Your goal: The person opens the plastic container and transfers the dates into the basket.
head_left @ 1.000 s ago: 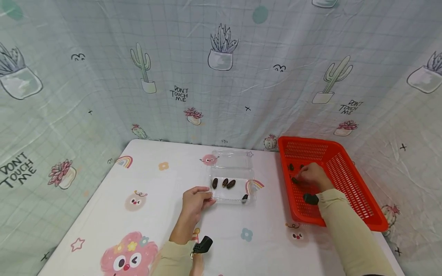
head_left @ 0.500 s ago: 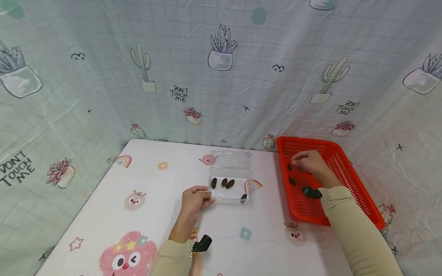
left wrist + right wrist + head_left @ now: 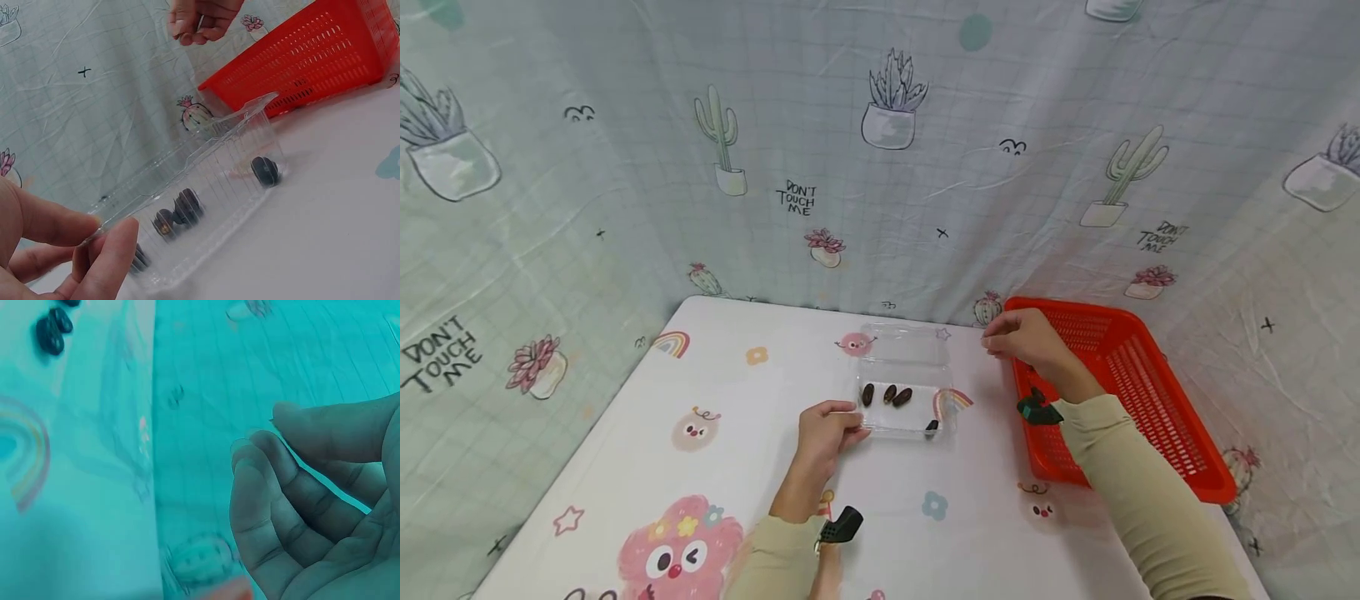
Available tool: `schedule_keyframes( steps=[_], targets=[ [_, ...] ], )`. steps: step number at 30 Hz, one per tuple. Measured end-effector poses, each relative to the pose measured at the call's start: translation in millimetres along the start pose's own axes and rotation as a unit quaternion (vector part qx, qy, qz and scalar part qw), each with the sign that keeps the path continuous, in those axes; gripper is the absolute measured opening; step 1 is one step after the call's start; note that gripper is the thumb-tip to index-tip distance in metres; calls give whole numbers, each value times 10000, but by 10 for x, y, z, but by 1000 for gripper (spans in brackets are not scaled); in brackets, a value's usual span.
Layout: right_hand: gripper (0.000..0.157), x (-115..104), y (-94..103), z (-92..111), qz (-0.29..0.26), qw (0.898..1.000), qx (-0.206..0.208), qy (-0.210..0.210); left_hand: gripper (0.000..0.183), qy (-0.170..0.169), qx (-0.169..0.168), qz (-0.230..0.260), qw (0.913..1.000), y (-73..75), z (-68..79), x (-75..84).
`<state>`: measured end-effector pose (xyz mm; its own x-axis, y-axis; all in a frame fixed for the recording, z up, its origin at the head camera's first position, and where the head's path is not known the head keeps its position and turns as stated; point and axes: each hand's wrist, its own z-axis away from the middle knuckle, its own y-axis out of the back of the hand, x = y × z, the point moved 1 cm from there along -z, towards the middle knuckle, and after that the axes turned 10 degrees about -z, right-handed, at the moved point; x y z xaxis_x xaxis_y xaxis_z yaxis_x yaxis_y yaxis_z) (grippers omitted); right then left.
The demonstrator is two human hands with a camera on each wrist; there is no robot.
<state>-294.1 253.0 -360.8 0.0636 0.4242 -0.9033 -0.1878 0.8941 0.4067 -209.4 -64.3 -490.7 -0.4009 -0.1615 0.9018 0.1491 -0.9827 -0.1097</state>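
Note:
My left hand [image 3: 827, 433] pinches the near left edge of a clear plastic clamshell box [image 3: 895, 423], which stands with its lid folded back. Several dark brown, oval, date-like pieces [image 3: 902, 397] lie inside; one sits apart in the near right corner. The left wrist view shows my thumb and finger gripping the rim, with the pieces [image 3: 187, 207] seen through the ribbed wall. My right hand [image 3: 1030, 343] hovers over the left rim of the red basket [image 3: 1157, 417]. Its fingers are loosely curled, and in the right wrist view nothing shows between thumb and fingertips.
A white tablecloth [image 3: 737, 467] with cartoon prints covers the table. Behind it hangs a patterned cloth [image 3: 737, 242], close to the box and the basket. Between box and basket lies a strip of the tablecloth. My right arm hides part of the basket's inside.
My right hand has risen from inside the red basket and moved left over its rim; a dark piece it was touching stayed in the basket. My left hand keeps its hold on the box.

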Motion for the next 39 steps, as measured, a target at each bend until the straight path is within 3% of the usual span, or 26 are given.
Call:
schedule_keyframes(
  steps=[4, 13, 19, 23, 30, 39],
  targets=[
    [17, -9, -241, -84, -24, 9998, -182, 123, 31, -14, 23, 30, 10000, -8, -22, -8],
    [6, 91, -800, -252, -105, 9982, -552, -196, 32, 41, -4, -33, 10000, 8, 5, -3],
    [5, 184, -1043, -303, 26, 9973, -647, -342, 31, -33, -44, 45, 10000, -3, 8, -9],
    [10, 239, -1152, -328, -2, 9967, -802, -142, 30, -43, -18, 28, 10000, 4, 1, -4],
    [9, 364, -1269, -375, 911, 9920, -822, 282, 30, -11, -7, -28, 10000, 2, -27, -17],
    [11, 455, -1462, -379, 1965, 9735, -932, 710, 30, -31, -21, -30, 10000, 10, -37, -24]
  ],
)
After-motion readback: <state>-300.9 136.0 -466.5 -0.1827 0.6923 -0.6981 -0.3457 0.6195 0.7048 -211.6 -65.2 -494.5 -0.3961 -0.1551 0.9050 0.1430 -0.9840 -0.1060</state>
